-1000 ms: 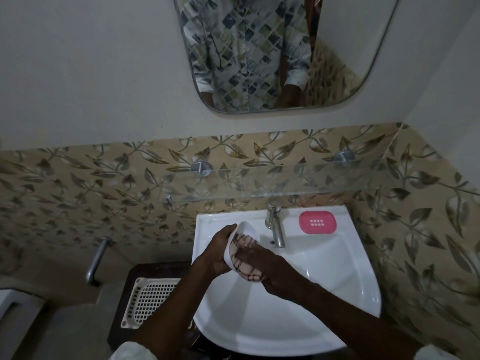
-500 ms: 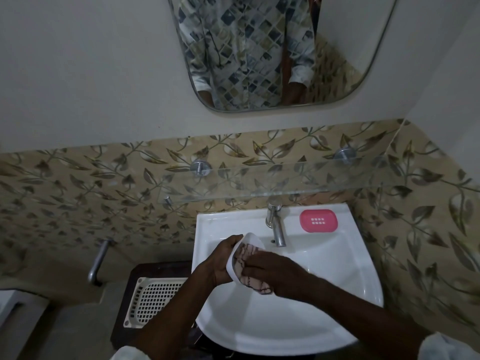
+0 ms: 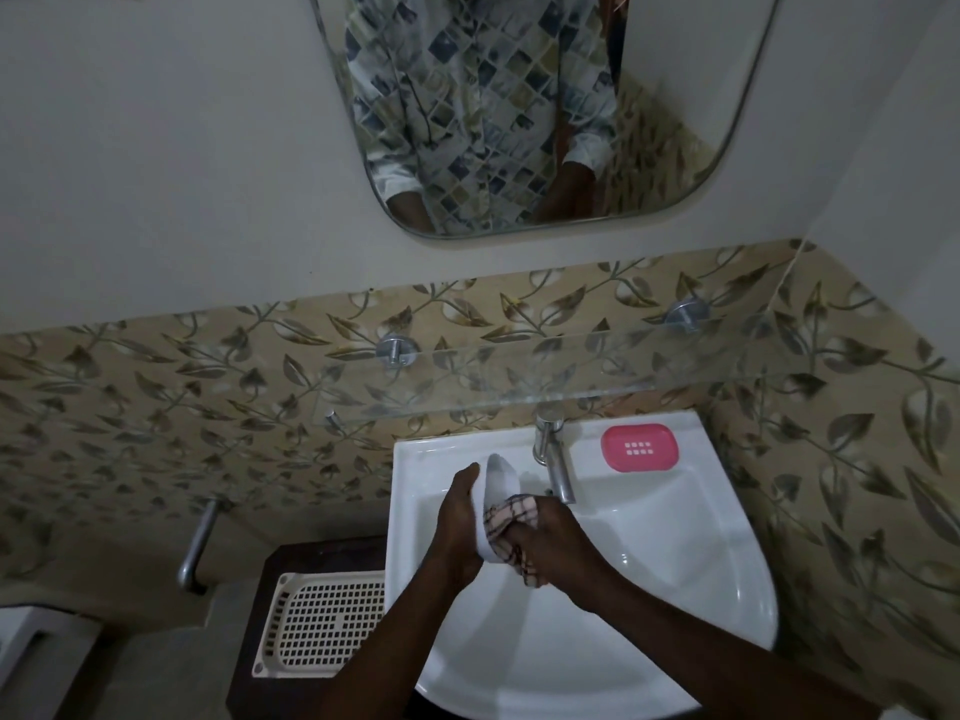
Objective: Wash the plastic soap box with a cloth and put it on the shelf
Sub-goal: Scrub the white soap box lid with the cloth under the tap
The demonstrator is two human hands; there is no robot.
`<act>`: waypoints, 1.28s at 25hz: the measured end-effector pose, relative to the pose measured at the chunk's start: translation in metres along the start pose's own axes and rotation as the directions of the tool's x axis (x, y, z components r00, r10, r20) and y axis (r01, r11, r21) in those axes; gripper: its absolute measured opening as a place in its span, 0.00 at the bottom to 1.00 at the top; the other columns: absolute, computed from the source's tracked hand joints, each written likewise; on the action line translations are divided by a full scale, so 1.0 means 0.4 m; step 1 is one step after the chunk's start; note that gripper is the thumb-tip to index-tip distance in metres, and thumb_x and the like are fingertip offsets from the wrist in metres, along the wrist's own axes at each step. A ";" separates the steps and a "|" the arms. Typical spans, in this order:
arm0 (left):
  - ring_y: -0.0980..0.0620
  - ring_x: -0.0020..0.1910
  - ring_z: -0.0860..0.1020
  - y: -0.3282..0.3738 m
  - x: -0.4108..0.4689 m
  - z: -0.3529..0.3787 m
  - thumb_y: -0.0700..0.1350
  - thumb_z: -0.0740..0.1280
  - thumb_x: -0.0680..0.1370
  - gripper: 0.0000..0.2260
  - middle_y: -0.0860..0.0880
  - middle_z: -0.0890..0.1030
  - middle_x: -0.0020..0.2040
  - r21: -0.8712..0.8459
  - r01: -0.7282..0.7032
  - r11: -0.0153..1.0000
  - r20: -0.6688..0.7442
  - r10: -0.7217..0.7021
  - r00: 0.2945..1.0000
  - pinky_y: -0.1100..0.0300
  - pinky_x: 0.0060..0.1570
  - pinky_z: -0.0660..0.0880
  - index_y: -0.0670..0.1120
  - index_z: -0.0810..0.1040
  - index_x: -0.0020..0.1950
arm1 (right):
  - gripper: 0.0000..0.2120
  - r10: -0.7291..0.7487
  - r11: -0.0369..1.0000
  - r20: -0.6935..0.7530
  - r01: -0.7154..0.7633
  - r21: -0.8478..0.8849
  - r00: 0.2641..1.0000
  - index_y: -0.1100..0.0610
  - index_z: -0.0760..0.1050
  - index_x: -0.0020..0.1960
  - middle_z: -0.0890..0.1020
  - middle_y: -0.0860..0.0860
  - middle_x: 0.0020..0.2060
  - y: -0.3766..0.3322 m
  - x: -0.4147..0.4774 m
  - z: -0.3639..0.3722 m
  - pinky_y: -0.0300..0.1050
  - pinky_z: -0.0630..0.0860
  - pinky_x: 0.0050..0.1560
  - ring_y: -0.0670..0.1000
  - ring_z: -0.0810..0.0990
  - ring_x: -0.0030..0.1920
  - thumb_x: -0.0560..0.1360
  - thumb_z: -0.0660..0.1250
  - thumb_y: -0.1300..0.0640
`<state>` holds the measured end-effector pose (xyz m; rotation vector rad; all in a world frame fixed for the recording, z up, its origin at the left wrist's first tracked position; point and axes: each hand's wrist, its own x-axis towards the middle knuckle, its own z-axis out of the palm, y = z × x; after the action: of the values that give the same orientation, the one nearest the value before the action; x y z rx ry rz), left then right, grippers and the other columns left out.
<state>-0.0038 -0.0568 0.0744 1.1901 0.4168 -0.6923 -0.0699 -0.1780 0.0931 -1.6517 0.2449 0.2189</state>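
Step in hand: washing. Soap box not yet on the shelf.

Item 1. Left hand (image 3: 460, 522): curled closed around the white soap box (image 3: 497, 491), gripping it by its outer side, tilted on edge over the basin (image 3: 675, 589).

Item 2. Right hand (image 3: 556, 548): closed on the checked cloth (image 3: 511, 517), pressing it into the hollow of the box; the cloth is bunched between the two hands, a tail hanging below the right hand.

Item 3. Tap (image 3: 553, 465): just beyond the right hand. Whether water runs, cannot tell.

Item 4. Pink tray (image 3: 640, 447): on the basin rim, well beyond and to the right of the right hand.

Item 5. Glass shelf (image 3: 519, 376): above and beyond both hands, nothing visible on it.

Next move, as judged: finish the wipe, free the cloth, then lift the box up past the tap onto the shelf; wet plastic may slip.
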 end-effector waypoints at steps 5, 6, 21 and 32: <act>0.47 0.67 0.76 -0.042 -0.018 -0.005 0.68 0.64 0.73 0.39 0.49 0.74 0.71 0.121 -0.590 0.798 0.258 0.549 0.795 0.55 0.58 0.78 0.51 0.60 0.78 | 0.06 0.194 0.838 0.024 -0.178 0.515 0.981 0.57 0.84 0.49 0.87 0.59 0.45 -0.066 0.010 -0.022 0.58 0.82 0.49 0.59 0.86 0.46 0.74 0.69 0.61; 0.48 0.68 0.76 -0.053 -0.022 -0.006 0.68 0.66 0.72 0.41 0.51 0.73 0.72 0.118 -0.570 0.813 0.313 0.514 0.799 0.56 0.59 0.77 0.52 0.57 0.79 | 0.06 0.134 0.895 0.002 -0.122 0.428 0.991 0.56 0.84 0.49 0.87 0.58 0.46 -0.066 0.008 -0.028 0.57 0.81 0.51 0.58 0.86 0.48 0.73 0.72 0.60; 0.42 0.54 0.84 -0.047 -0.016 0.016 0.64 0.57 0.80 0.26 0.40 0.86 0.54 0.051 -0.181 0.982 0.090 0.176 0.980 0.53 0.44 0.82 0.46 0.84 0.58 | 0.09 0.148 0.896 -0.030 -0.121 0.428 0.989 0.59 0.82 0.56 0.87 0.59 0.46 -0.027 0.002 -0.014 0.59 0.82 0.50 0.60 0.85 0.46 0.77 0.67 0.64; 0.40 0.53 0.84 -0.083 0.007 0.004 0.49 0.52 0.85 0.23 0.32 0.71 0.72 -0.412 0.040 0.910 0.117 0.009 0.993 0.48 0.71 0.66 0.33 0.74 0.68 | 0.26 -0.090 0.992 -0.306 0.059 -0.110 0.948 0.62 0.71 0.64 0.79 0.57 0.58 -0.068 -0.005 -0.045 0.50 0.80 0.53 0.58 0.80 0.57 0.70 0.77 0.62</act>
<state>-0.0247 -0.0658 0.0500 0.7411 0.4492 -0.6441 -0.0639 -0.1932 0.1214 -1.7890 0.4142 -0.0903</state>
